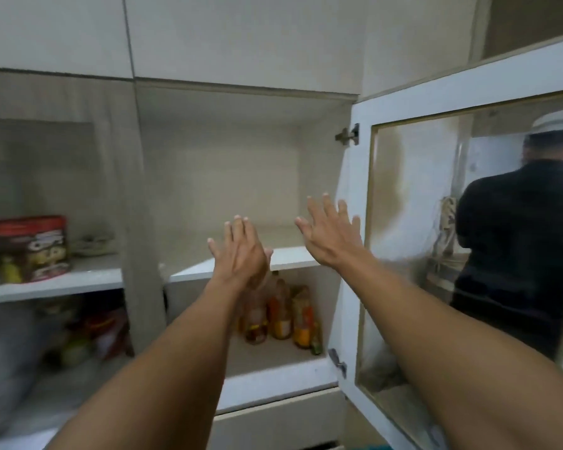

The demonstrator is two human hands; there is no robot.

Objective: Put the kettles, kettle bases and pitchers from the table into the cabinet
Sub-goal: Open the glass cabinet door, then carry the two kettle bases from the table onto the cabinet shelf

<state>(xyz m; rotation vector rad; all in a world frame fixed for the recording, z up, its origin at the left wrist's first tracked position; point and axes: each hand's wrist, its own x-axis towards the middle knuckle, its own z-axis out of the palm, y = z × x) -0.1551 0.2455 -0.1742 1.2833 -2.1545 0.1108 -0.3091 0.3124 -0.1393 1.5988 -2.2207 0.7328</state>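
I face an open white cabinet (251,99). Its upper shelf (293,258) in the right compartment is bare. My left hand (241,251) is raised in front of that shelf's edge, fingers straight and apart, holding nothing. My right hand (332,232) is also raised and spread, close to the inner edge of the open glass door (361,177), holding nothing. No kettle, kettle base or pitcher is in view.
Several bottles (280,313) stand on the lower shelf. A red snack tub (30,248) sits on the left compartment's shelf, with packets (88,332) below it. The glass door reflects a person in dark clothes (520,248).
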